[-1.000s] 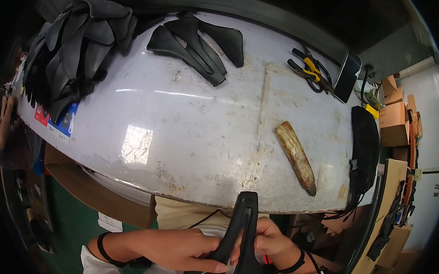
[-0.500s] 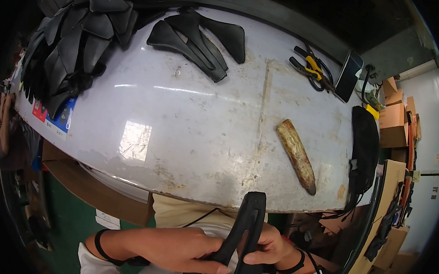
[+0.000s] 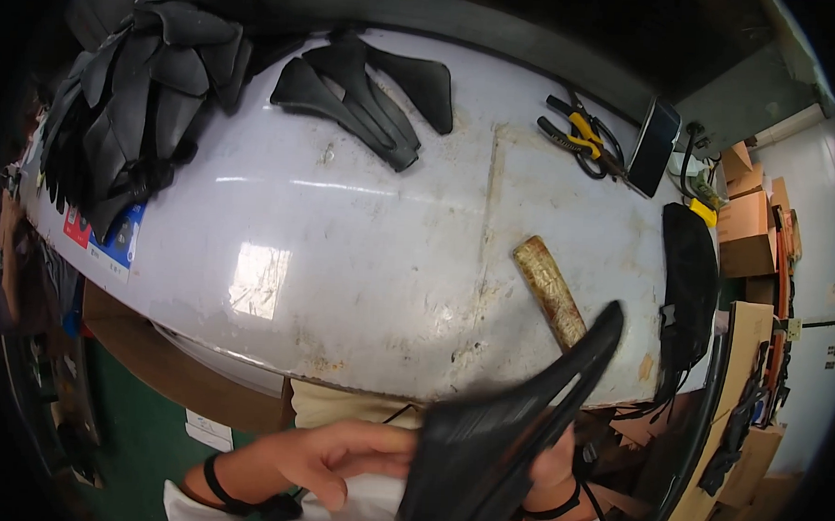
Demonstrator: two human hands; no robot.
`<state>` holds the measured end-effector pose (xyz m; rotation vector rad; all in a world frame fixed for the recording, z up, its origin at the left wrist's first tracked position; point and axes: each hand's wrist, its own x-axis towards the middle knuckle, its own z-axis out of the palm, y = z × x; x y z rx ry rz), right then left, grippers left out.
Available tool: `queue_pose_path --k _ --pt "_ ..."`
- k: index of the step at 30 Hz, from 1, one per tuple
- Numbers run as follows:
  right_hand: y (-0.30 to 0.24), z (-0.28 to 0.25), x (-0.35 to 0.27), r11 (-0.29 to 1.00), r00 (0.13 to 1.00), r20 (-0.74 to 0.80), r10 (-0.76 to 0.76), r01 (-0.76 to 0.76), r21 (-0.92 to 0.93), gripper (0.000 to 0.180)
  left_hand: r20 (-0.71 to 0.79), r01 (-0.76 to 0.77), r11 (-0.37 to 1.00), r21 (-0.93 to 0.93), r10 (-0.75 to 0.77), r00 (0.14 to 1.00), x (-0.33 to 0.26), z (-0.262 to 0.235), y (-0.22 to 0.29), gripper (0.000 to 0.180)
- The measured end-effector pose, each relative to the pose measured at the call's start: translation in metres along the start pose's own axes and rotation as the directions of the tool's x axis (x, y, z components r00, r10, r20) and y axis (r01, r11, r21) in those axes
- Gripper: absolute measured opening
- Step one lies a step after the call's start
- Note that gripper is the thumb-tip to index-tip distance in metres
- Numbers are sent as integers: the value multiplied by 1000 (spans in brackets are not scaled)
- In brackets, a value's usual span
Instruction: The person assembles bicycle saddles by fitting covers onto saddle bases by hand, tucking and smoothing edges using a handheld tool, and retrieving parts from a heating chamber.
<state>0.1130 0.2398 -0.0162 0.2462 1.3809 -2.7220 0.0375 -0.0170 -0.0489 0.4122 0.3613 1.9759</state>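
Observation:
A black, saddle-shaped piece with a long slot, like a bicycle saddle (image 3: pixel 470 449), is tilted in front of me, its narrow end pointing up and right over the table. My right hand (image 3: pixel 550 466) grips its right side; part of that hand is hidden behind it, and the piece is blurred. Against its left edge are the fingers of my left hand (image 3: pixel 334 457), stretched out with the thumb apart; their tips meet or pass behind the edge. Just beyond the narrow end lies a worn, brownish wrapped bar (image 3: pixel 549 287), its lower end covered by the saddle.
More black saddle pieces (image 3: pixel 373 100) lie at the back of the white table (image 3: pixel 362 258), with a large pile (image 3: pixel 150 91) at left. Yellow-handled pliers (image 3: pixel 581 137), a phone (image 3: pixel 654 147) and a black pouch (image 3: pixel 690 282) occupy the right side. Cardboard boxes (image 3: pixel 745 233) stand beyond.
The saddle has swung up and to the right, turning its broad face into view and covering the bar's lower end. My left hand has loosened and moved slightly left.

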Motion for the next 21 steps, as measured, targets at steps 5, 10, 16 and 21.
queue_pose_path --k 5,10,16,21 --pt "30 15 6 698 958 37 -286 235 -677 45 -541 63 763 643 395 743 2 5 -50 67" --pt "1 -6 11 594 967 -37 -252 124 -795 29 -619 -137 901 413 388 683 28 24 20 37" --pt "-14 19 28 716 982 109 151 -33 -697 52 -504 327 541 775 216 836 29 35 26 43" --pt "-6 26 23 592 975 220 22 165 -789 63 -349 281 422 862 92 933 32 38 35 73"
